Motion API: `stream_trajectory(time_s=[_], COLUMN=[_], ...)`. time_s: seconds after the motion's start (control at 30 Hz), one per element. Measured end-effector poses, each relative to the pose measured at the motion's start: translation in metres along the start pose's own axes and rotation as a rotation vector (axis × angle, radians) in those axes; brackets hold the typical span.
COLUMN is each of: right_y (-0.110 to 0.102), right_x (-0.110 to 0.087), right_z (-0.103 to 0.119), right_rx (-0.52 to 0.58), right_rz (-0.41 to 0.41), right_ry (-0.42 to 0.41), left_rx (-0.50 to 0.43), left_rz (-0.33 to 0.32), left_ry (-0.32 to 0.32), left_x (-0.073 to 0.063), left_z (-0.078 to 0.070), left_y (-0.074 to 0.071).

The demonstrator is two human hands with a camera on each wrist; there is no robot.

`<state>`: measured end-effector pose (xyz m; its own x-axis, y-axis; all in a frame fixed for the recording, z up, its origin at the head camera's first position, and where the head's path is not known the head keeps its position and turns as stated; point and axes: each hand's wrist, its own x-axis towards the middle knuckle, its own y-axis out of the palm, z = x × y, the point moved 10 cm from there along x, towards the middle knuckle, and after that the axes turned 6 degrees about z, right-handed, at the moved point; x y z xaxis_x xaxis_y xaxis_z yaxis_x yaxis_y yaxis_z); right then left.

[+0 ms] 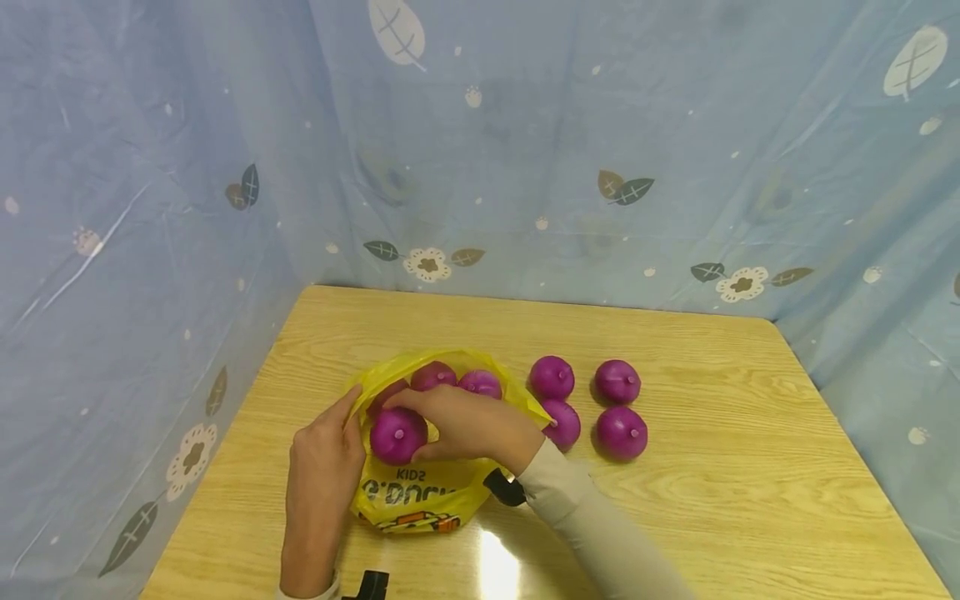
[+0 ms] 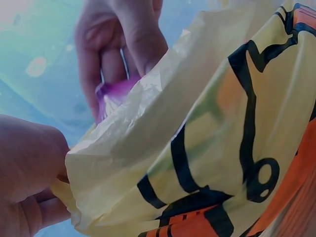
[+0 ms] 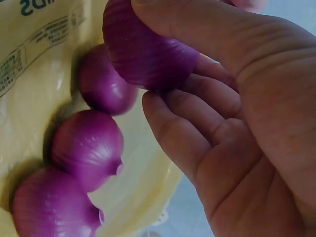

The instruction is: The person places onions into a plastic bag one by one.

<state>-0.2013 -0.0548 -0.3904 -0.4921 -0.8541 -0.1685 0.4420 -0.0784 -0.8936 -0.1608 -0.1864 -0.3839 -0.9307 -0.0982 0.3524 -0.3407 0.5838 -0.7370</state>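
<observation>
A yellow plastic bag with dark lettering lies on the table, its mouth spread wide. My left hand pinches the bag's left rim between thumb and fingers; the left wrist view shows the thin edge in its grasp. Over the bag's mouth my right hand holds a red onion, thumb on one side and fingers on the other. Inside the bag, the right wrist view shows three more onions in a row: one behind the held onion, a middle onion and a lower onion.
Right of the bag sit several red onions: a back onion, one at the bag's edge, and a pair farther right, the rear onion and front onion. The wooden table meets a blue patterned curtain behind.
</observation>
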Motion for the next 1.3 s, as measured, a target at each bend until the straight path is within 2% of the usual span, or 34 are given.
stream_trajectory(time_s=[0.2, 0.47, 1.0, 1.3], right_y=[0.011, 0.017, 0.037, 0.042], right_x=[0.014, 0.026, 0.042, 0.048], right_z=[0.002, 0.007, 0.003, 0.011], right_rx=[-0.023, -0.05, -0.088, -0.107], right_rz=[0.049, 0.05, 0.094, 0.071], right_ry=[0.004, -0.045, -0.045, -0.138], left_rx=[-0.005, -0.006, 0.009, 0.01], left_rz=[0.015, 0.001, 0.019, 0.033], left_ry=[-0.017, -0.002, -0.013, -0.046], left_x=[0.0, 0.002, 0.0, 0.0], left_z=[0.003, 0.002, 0.002, 0.004], left_y=[0.001, -0.001, 0.0, 0.001])
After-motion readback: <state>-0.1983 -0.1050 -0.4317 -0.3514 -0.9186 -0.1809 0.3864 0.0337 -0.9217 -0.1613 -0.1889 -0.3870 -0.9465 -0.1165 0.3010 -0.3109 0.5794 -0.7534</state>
